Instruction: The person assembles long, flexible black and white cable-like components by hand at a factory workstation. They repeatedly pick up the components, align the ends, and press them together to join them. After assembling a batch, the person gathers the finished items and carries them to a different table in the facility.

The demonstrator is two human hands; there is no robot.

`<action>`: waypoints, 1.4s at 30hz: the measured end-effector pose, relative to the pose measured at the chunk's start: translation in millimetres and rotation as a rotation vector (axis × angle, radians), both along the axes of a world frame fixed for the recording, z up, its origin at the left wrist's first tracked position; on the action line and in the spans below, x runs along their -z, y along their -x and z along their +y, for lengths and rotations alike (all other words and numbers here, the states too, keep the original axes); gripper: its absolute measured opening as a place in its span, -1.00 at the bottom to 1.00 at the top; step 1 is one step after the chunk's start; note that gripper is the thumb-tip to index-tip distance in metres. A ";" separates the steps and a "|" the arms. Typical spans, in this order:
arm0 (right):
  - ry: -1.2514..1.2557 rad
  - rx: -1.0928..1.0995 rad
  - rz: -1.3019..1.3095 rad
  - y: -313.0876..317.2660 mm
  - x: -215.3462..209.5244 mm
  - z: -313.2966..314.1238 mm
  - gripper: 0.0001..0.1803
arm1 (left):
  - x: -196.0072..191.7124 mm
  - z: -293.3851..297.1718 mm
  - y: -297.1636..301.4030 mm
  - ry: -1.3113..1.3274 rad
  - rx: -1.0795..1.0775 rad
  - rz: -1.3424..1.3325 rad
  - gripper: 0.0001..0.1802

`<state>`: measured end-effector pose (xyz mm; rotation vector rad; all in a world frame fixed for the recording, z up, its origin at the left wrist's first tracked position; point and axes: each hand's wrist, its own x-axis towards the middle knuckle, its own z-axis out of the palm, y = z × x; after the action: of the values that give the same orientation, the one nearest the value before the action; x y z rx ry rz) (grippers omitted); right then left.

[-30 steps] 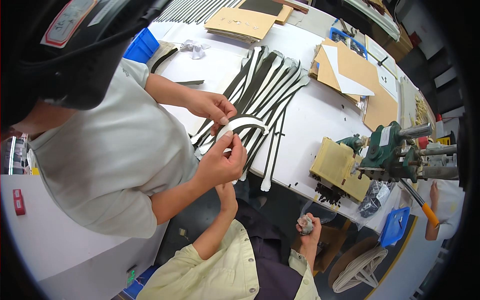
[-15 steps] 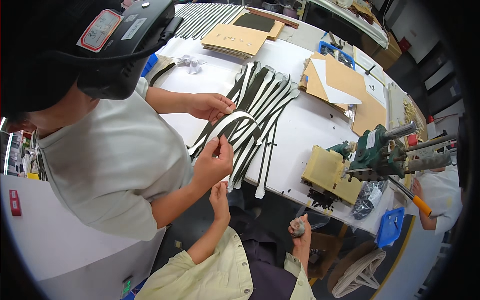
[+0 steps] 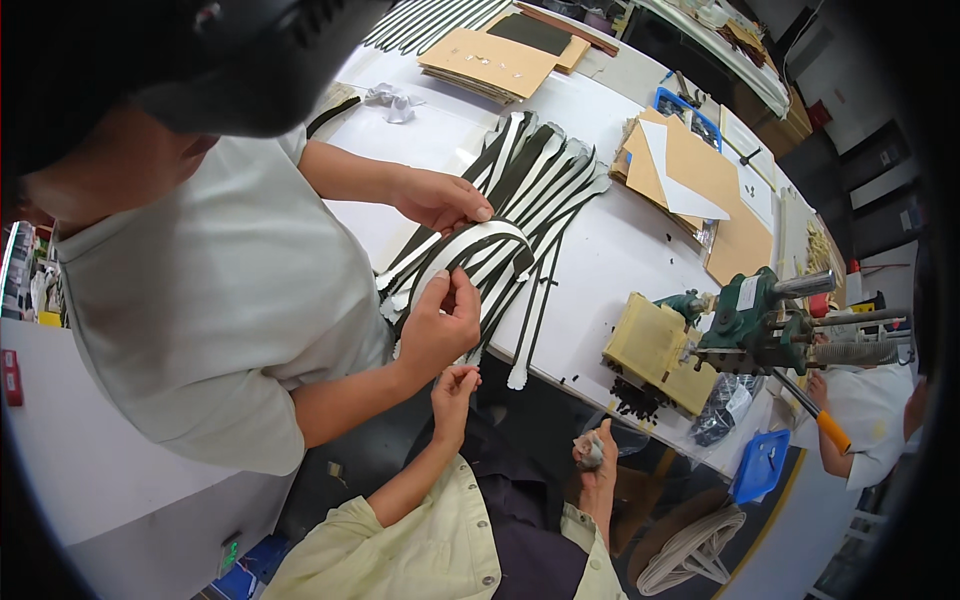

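Observation:
My left hand [image 3: 454, 405] is at the table's near edge, fingertips pinched together just below the lower ends of the straps. Whether a strap end is between those fingertips, I cannot make out. In my right hand [image 3: 597, 470], held below the table edge, is a crumpled grey wad [image 3: 590, 450]. A pile of long black-and-white straps [image 3: 545, 190] with scalloped pale ends lies across the table. On my left, a co-worker's two hands [image 3: 440, 325] bend one black-and-white strap [image 3: 475, 235] into an arch above the pile.
A green hand press [image 3: 740, 320] with an orange-handled lever stands at right beside a yellowish box [image 3: 655, 350]. Small black pieces [image 3: 640, 398] lie before it. Cardboard sheets [image 3: 690, 180], a blue tray [image 3: 762, 466] and crumpled paper [image 3: 393, 102] are around. Another person [image 3: 870, 390] is at far right.
My left hand has moved slightly up and right, its fingertips now pinched together. The co-worker's hands and the arched strap have shifted a little right. My right hand still holds the wad.

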<state>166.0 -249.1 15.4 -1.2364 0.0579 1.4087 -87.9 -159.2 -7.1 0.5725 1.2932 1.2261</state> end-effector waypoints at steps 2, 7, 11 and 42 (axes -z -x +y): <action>0.033 -0.043 -0.095 9.2 -5.6 6.2 -0.63 | -8.8 -4.2 -11.0 0.040 0.080 -0.011 -0.85; 0.019 -0.202 -0.302 32.1 -13.9 22.1 -0.78 | -21.5 -7.4 -42.9 0.070 0.548 -0.002 -0.79; -0.087 -0.272 -0.328 43.2 -34.9 35.3 -0.83 | -26.2 -13.5 -56.5 0.012 0.641 0.039 -0.79; -0.210 -0.474 -0.264 38.7 -34.9 40.7 -0.50 | -34.1 2.0 -55.8 0.124 0.917 -0.051 -0.76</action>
<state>127.2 -208.4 50.3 -1.2978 -0.5848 1.5877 -32.1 -157.2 27.1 0.8984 0.8727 0.3922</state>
